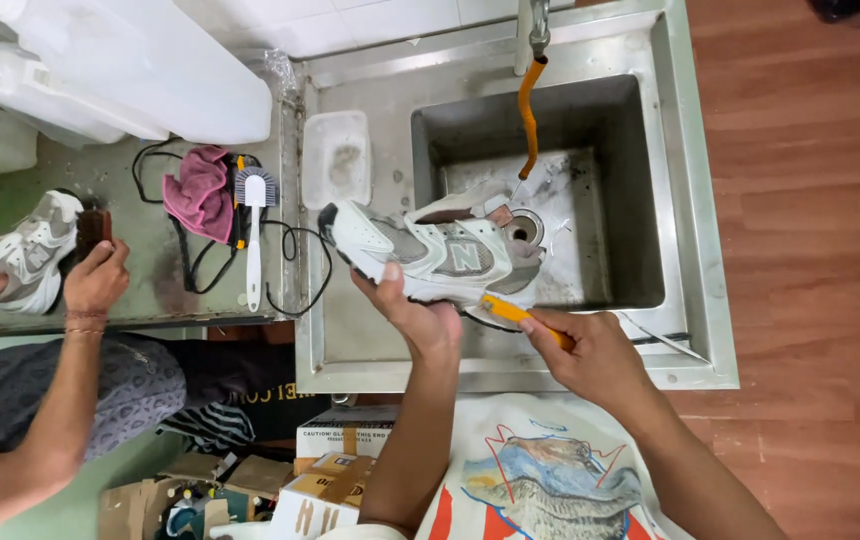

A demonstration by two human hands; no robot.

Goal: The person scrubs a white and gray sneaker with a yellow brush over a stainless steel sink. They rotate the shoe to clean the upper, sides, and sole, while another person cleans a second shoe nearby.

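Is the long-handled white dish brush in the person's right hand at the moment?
No, the white dish brush lies on the counter beside a pink cloth; the right hand holds an orange-handled tool against the sneaker.

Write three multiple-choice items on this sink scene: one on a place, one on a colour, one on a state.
1. Where is the white-and-grey sneaker held?
A. Above the steel sink basin
B. On the wooden floor
C. Inside the white plastic tub

2. What colour is the handle of the small brush in the right hand?
A. Blue
B. Orange-yellow
C. Black

3. How does the left hand meet the sneaker?
A. Apart from it
B. Flat on top
C. Gripping it from below

Answers: 1 A, the shoe hangs over the basin; 2 B, the handle shows orange-yellow; 3 C, the fingers wrap its sole.
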